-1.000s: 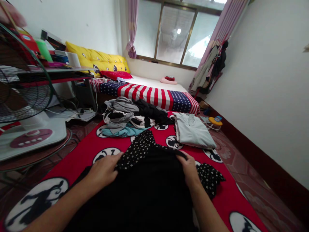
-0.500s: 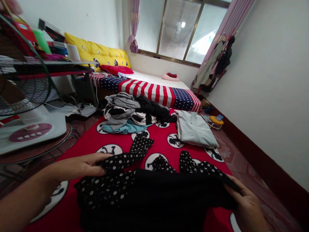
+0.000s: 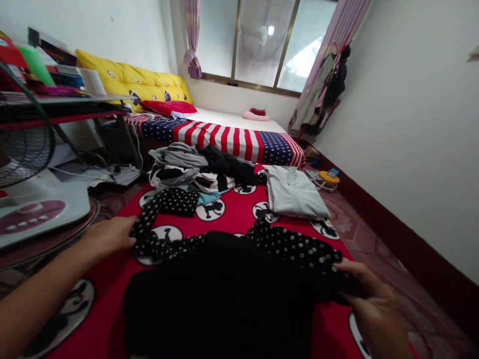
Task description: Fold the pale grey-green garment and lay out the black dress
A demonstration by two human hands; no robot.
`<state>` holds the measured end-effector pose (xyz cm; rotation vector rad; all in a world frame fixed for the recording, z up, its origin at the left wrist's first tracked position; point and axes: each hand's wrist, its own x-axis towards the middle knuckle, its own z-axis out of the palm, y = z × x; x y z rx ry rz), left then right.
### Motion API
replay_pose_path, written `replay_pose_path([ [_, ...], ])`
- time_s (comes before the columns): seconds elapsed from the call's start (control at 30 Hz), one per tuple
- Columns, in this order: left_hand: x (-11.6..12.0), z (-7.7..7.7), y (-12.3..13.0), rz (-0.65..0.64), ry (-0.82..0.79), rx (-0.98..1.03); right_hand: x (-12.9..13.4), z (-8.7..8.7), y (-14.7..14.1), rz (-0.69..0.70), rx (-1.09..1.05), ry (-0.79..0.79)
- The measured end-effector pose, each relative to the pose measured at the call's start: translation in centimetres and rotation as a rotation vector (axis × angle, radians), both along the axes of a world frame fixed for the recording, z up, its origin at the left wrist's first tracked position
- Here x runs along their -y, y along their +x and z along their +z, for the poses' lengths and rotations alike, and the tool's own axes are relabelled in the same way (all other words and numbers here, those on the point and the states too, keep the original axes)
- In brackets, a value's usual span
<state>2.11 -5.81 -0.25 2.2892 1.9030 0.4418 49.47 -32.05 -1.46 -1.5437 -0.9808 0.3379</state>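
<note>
A black garment with white polka-dot parts [image 3: 224, 299] is spread low across the red mouse-print blanket [image 3: 235, 219]. One dotted sleeve [image 3: 168, 202] lies out towards the far left. At the left edge of the dotted fabric, my left hand [image 3: 108, 237] has its fingers gathered on the cloth. My right hand [image 3: 368, 294] grips the garment's dotted edge at the lower right. The lower middle of the garment lies near the camera, and its folds are hard to see in the black.
A heap of mixed clothes [image 3: 183, 169] and a folded pale shirt [image 3: 294, 194] lie on the blanket. Beyond stands a bed with a stars-and-stripes cover [image 3: 220, 139]. A fan [image 3: 22, 134] and a cluttered table [image 3: 63, 102] stand at left; tiled floor [image 3: 362, 237] runs along the right.
The garment has spread wider between my hands, and one dotted sleeve now lies further left. My left hand has moved slightly right, and my right hand inwards. The view has shifted a little.
</note>
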Motion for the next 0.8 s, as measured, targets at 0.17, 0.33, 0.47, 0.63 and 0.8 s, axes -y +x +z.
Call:
replay_pose_path([
  [0.17, 2.3, -1.3, 3.4, -0.214, 0.114, -0.102, 2.3, -0.5, -0.8, 0.171, 0.118, -0.131],
  [0.33, 4.4, -2.8, 10.2, -0.627, -0.155, 0.193, 1.7, 0.7, -2.0, 0.192, 0.154, -0.206],
  [0.47, 5.8, -2.6, 11.9, -0.736, -0.33, 0.211, 1.0, 0.4, -1.2, 0.153, 0.307, -0.323],
  [0.63, 6.0, 0.2, 10.0, -0.751, -0.427, 0.405, 1.0, -1.5, 0.4, 0.173, 0.292, -0.484],
  [0.8, 5.6, 1.2, 7.3, -0.611, -0.213, 0.521, -0.1, -2.2, 0.2, 0.149, 0.35, -0.454],
])
